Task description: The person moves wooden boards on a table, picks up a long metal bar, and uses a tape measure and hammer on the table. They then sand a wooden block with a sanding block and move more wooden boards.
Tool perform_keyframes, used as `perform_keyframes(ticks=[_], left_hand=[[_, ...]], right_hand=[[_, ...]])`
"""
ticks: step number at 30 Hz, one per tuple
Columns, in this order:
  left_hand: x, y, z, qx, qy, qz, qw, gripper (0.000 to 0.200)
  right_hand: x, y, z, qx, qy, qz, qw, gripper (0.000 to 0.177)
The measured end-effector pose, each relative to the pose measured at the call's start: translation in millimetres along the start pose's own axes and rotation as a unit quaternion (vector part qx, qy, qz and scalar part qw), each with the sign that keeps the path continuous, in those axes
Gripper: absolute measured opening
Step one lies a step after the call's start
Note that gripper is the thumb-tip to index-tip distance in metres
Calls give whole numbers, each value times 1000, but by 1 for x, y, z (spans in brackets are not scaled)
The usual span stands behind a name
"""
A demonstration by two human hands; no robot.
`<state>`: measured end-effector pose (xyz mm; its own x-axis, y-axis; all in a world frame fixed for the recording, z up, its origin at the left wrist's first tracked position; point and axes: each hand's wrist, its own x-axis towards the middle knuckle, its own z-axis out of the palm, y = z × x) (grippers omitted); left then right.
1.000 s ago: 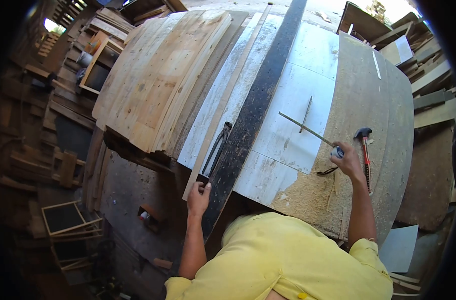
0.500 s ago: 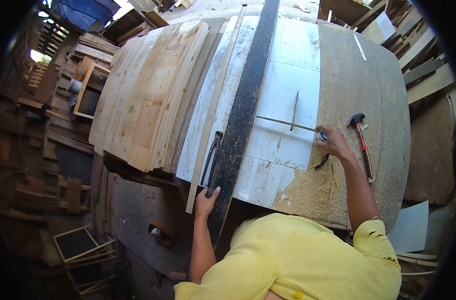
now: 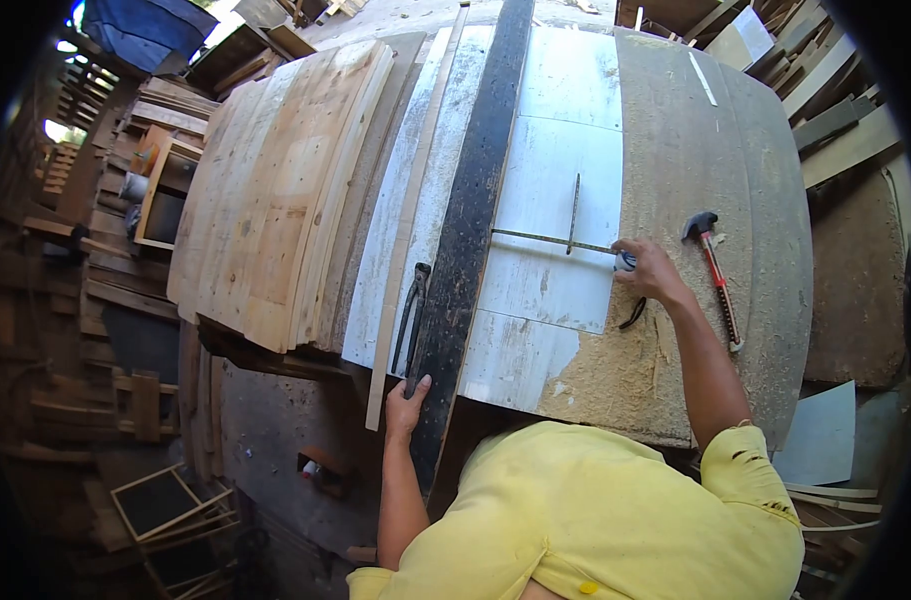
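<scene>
My left hand (image 3: 405,408) grips the near end of a long dark board (image 3: 472,190), its thumb on top. The board lies lengthwise over white-painted panels (image 3: 550,290). A pair of pincers (image 3: 412,315) rests along the board's left side, handles reaching toward that hand. In my right hand (image 3: 657,272) is a tape measure (image 3: 625,261), closed in the fingers. Its blade (image 3: 545,239) stretches left over the white panel to the board's right edge. A thin dark stick (image 3: 574,210) crosses the blade. To the right lies a red-handled claw hammer (image 3: 713,265).
Stacked pale wooden panels (image 3: 275,200) sit left on the bench. A narrow wooden strip (image 3: 410,220) lies beside the dark board. Sawdust (image 3: 615,385) covers the near right. A small black curved piece (image 3: 632,314) lies near my right hand. Scrap boards (image 3: 845,140) crowd the right side.
The whole view has shifted slightly, so the bench appears a little further left and up. Both hands keep their holds, and the tape stays stretched to the board.
</scene>
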<state>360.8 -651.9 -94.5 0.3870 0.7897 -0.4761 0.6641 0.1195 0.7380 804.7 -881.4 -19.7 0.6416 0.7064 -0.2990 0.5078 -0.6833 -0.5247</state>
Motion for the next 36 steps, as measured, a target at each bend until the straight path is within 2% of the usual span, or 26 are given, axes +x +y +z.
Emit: perform_keyframes(ticks=[4, 7, 12, 23, 30, 36], left_hand=[[2, -4, 0, 6, 4, 0, 1000, 60], [1, -3, -1, 58, 5, -8, 998, 65], [-14, 10, 8, 103, 50, 12, 993, 65], [-43, 12, 52, 90, 48, 6, 995, 65], [-46, 15, 51, 100, 44, 7, 994, 66], [-47, 19, 49, 91, 38, 7, 995, 66]], right_hand=[[0, 0, -1, -10, -1, -8, 1000, 51], [-3, -1, -2, 5, 0, -4, 1000, 52], [-10, -2, -8, -3, 12, -6, 1000, 53], [-23, 34, -15, 0, 31, -30, 999, 50], [-27, 28, -16, 8, 15, 3, 1000, 48], [-29, 26, -15, -25, 30, -8, 999, 48]])
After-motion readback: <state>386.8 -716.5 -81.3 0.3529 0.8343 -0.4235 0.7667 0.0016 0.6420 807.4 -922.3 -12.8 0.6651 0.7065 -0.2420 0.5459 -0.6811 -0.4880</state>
